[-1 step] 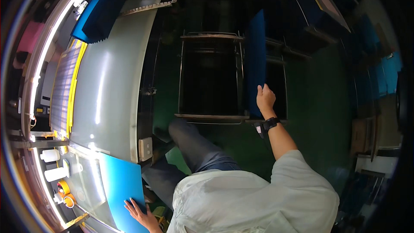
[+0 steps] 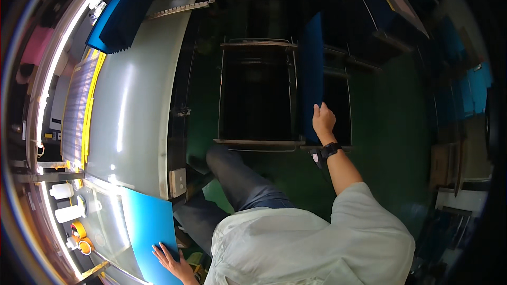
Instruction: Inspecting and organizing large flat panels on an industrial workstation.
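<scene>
My right hand (image 2: 324, 122) is closed on the near edge of a thin blue panel (image 2: 312, 74). The panel stands upright, seen almost edge-on, in the right part of a dark metal-framed rack. A black band circles my right wrist, with a small dark device beside it. At the lower left, my left hand (image 2: 173, 265) rests with fingers spread on a flat light-blue sheet (image 2: 150, 227). That sheet lies on the near end of the glossy worktable, partly over its edge.
The long pale worktable (image 2: 140, 89) runs along my left. More blue panels (image 2: 127, 18) stand in a slotted rack at its far end. Yellow-edged frames (image 2: 84, 108), white bottles (image 2: 67, 212) and tape rolls (image 2: 84, 245) line its left side. The metal rack frame (image 2: 259, 142) stands ahead.
The upright panel and my right hand have shifted very slightly to the left. My left hand stays on the flat sheet.
</scene>
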### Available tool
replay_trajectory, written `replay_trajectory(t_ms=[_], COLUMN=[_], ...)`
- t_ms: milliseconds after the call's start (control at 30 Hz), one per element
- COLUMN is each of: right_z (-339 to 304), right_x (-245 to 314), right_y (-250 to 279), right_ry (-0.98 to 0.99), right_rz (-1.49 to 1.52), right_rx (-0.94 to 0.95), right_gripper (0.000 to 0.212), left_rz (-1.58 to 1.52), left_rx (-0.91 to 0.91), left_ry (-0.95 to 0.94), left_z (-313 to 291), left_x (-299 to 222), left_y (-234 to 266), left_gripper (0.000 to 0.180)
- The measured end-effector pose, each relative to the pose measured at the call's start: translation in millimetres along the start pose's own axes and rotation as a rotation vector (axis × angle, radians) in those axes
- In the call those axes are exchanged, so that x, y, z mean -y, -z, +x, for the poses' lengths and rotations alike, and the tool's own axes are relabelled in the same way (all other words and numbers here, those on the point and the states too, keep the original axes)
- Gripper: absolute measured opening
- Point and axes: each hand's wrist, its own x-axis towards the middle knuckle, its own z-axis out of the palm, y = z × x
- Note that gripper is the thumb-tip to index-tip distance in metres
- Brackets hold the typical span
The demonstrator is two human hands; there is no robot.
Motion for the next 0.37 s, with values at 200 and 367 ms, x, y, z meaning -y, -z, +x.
replay_trajectory(t_ms=[200,367], right_z=[-10.1,-3.3], right_x=[5.2,5.1], right_y=[-15.1,-14.3], right_ry=[-0.019,-0.006], right_rz=[-0.028,-0.047], right_rx=[0.097,0.136], right_gripper=[0.032,0.032], left_rz=[-0.030,-0.045], left_rx=[-0.005,-0.005], left_ry=[0.003,0.020], left_z=[-0.3,-0.4], left_x=[1.4,4.1], left_y=[1.5,0.2], left_gripper=[0.073,0.073])
